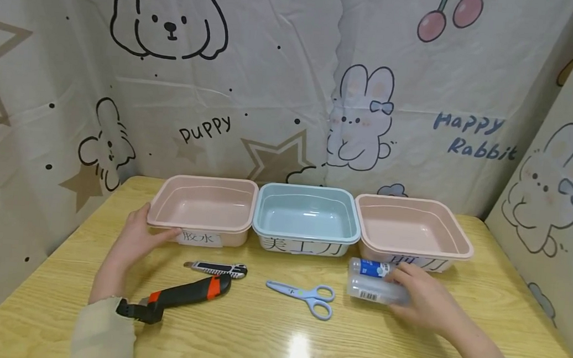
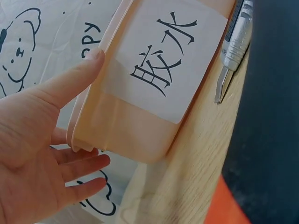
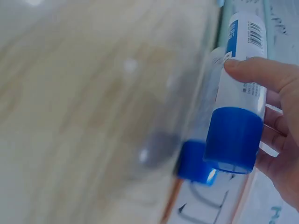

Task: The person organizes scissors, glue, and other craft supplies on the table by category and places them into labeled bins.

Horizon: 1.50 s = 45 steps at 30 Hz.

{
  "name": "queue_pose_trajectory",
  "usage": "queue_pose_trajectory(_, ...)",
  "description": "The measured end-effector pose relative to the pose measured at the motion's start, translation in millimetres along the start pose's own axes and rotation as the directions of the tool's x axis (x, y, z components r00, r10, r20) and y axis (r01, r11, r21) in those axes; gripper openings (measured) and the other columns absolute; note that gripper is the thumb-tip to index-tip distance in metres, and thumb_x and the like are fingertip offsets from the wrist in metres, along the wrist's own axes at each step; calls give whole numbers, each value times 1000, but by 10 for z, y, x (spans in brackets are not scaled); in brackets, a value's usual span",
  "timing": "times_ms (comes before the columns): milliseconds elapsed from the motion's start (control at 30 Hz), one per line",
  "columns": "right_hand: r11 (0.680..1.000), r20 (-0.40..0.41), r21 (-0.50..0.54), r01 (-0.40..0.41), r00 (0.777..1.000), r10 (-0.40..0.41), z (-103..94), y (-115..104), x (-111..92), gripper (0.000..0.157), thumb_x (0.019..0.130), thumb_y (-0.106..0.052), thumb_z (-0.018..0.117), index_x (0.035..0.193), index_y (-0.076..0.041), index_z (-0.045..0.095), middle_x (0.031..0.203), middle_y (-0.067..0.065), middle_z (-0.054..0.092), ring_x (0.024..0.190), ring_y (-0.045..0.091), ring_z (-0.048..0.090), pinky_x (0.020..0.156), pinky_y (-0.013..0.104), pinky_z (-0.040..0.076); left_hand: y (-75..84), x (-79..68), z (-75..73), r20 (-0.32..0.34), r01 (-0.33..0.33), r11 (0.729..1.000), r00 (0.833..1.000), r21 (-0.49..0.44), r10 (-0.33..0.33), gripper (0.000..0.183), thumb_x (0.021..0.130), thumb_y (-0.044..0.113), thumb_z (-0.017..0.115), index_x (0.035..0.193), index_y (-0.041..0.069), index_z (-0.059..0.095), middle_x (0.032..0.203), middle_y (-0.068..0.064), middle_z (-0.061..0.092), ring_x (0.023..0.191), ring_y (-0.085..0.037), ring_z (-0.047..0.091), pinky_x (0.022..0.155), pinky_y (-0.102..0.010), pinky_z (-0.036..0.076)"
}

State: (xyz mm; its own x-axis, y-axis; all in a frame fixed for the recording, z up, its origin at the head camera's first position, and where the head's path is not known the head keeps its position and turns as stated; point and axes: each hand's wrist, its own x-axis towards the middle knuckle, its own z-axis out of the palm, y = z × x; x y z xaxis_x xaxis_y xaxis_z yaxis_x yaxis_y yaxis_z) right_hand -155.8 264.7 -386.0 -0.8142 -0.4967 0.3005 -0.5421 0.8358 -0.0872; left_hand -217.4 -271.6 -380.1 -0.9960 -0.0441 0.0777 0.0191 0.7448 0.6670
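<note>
My left hand (image 1: 134, 240) is at the front left corner of the left pink bin (image 2: 126, 126), thumb touching the front of its rim and fingers loosely spread past its side. With thumb and fingers, my right hand (image 1: 423, 297) grips a clear glue bottle (image 3: 240, 88) that has a blue cap. A second blue-capped glue bottle (image 1: 370, 268) lies just behind it, against the front of the right pink bin (image 1: 411, 251). Between the hands, light-blue scissors (image 1: 303, 295) lie with their blades to the left. A grey and black utility knife (image 1: 217, 269) is in front of the left bin.
A blue bin (image 1: 307, 238) stands between the two pink ones, and all three have paper labels on their fronts. Beside the left wrist lies a black handle with orange bands (image 1: 186, 294). Patterned cloth (image 1: 282, 90) hangs behind the wooden table (image 1: 255, 343).
</note>
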Motion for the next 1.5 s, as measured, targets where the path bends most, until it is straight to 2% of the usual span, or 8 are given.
queue_pose_trajectory(300,983,-117,47,176,979,-170,-91,-337,401,41,64,-27,80,99,-12,66,95,-1,58,84,11,54,71,33,49,-43,66,47,-38,-36,998,999,-48,34,96,79,48,64,143,-3,14,132,-32,26,118,-44,30,94,-66,27)
queue_pose_trajectory(500,969,-77,87,233,971,-227,-136,-571,773,43,71,-29,77,107,-9,65,98,1,59,86,13,54,72,31,49,-65,93,40,-41,-60,990,998,-124,55,96,79,43,67,143,-2,11,134,-31,33,120,-44,36,95,-61,30)
queue_pose_trajectory(633,964,-39,76,256,966,-254,-168,-696,1034,45,74,-29,74,112,-7,63,102,4,59,91,15,56,76,31,49,-74,88,30,-25,-9,993,1000,-116,6,103,78,49,65,145,0,5,137,-31,30,122,-46,34,94,-62,32)
queue_pose_trajectory(733,958,-43,72,278,960,-275,-157,-789,1246,46,75,-28,74,114,-6,62,104,6,60,92,18,56,78,32,49,-74,81,28,-20,18,994,1000,-106,-21,106,76,52,65,145,1,2,139,-31,29,123,-47,33,94,-61,32)
queue_pose_trajectory(933,943,-85,66,327,943,-321,-56,-995,1642,43,76,-29,73,111,-5,63,101,6,61,89,18,58,78,31,49,-60,79,44,-20,12,992,1000,-122,-15,105,76,51,66,145,1,4,139,-30,30,123,-45,35,95,-59,33)
queue_pose_trajectory(1100,939,-62,62,339,940,-335,31,-1162,1863,41,77,-28,71,109,-4,63,101,7,62,92,20,59,83,32,48,-45,63,49,-9,24,990,1000,-140,-26,105,77,48,67,145,2,2,140,-30,29,124,-45,33,96,-59,33)
queue_pose_trajectory(1300,957,-15,76,280,960,-280,98,-1327,2045,40,79,-28,70,111,-6,62,106,6,63,99,20,58,88,31,46,-44,44,45,-4,39,988,999,-151,-40,105,77,48,66,145,2,2,141,-30,27,125,-45,32,97,-59,32)
queue_pose_trajectory(1500,961,1,94,258,966,-260,160,-1469,2204,43,81,-31,68,114,-4,61,110,9,62,100,22,58,89,33,45,-86,24,25,-27,29,988,999,-154,-34,104,77,48,67,145,2,3,139,-30,29,123,-45,34,95,-59,33)
